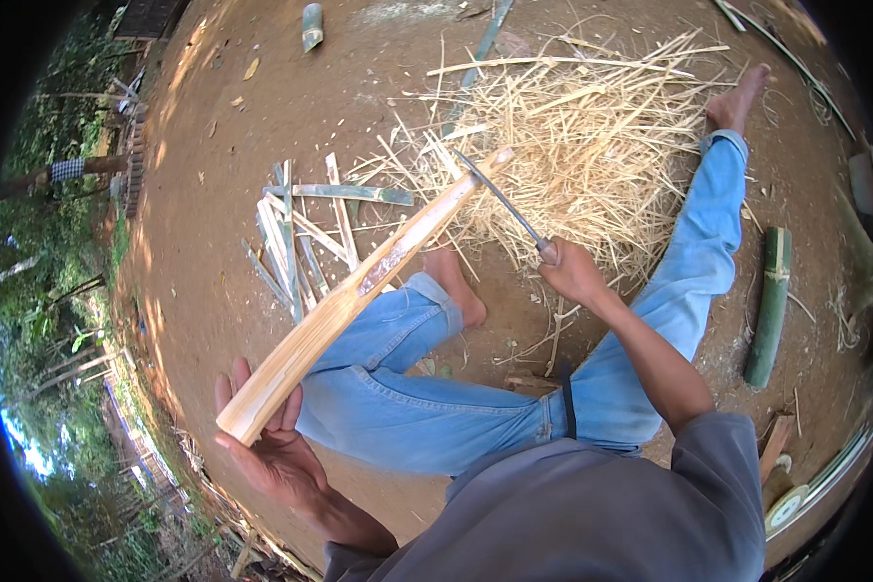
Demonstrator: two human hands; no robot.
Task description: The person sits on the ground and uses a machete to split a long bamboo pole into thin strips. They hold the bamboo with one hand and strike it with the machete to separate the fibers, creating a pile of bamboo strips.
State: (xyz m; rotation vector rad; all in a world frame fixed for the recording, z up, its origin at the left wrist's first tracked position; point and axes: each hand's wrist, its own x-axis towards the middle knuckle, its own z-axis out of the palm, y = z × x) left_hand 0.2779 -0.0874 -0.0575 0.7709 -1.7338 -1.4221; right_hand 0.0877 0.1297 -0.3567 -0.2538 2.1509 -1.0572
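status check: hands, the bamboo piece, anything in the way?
Left hand grips near end of long pale split bamboo slat. Right hand holds thin metal blade, tip at slat's far end. Bare foot and straw-coloured shavings pile just behind.

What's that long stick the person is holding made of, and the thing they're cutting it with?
The long stick looks like split bamboo: pale, dry, fibrous inside, held at its near end by the left hand. The blade in the right hand looks like dull grey metal, thin and straight; its handle is hidden in the fist. The pile of shavings looks like the same pale bamboo.
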